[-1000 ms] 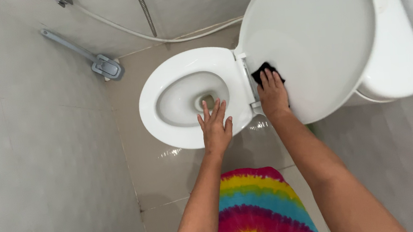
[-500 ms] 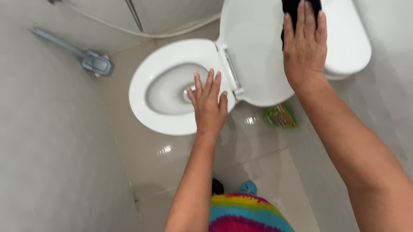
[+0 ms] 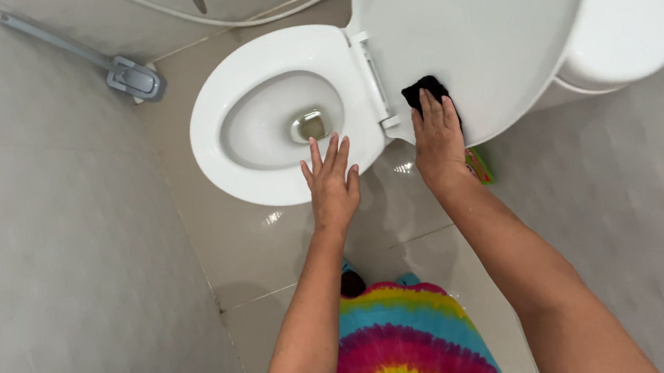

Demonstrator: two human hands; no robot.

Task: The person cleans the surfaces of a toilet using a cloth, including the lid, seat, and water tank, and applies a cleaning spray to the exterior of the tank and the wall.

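Your right hand (image 3: 437, 143) lies flat, fingers together, pressing a black cloth (image 3: 424, 92) onto the raised lid (image 3: 478, 33) near its hinge corner; the cloth pokes out just beyond your fingertips, with open lid surface up and to the right. Your left hand (image 3: 332, 186) hovers splayed and empty over the seat rim (image 3: 269, 187).

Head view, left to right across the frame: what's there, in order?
Grey long-handled brush against the wall → toilet bowl → left hand spread open over the seat rim → right hand pressing a black cloth on the raised lid → tank.
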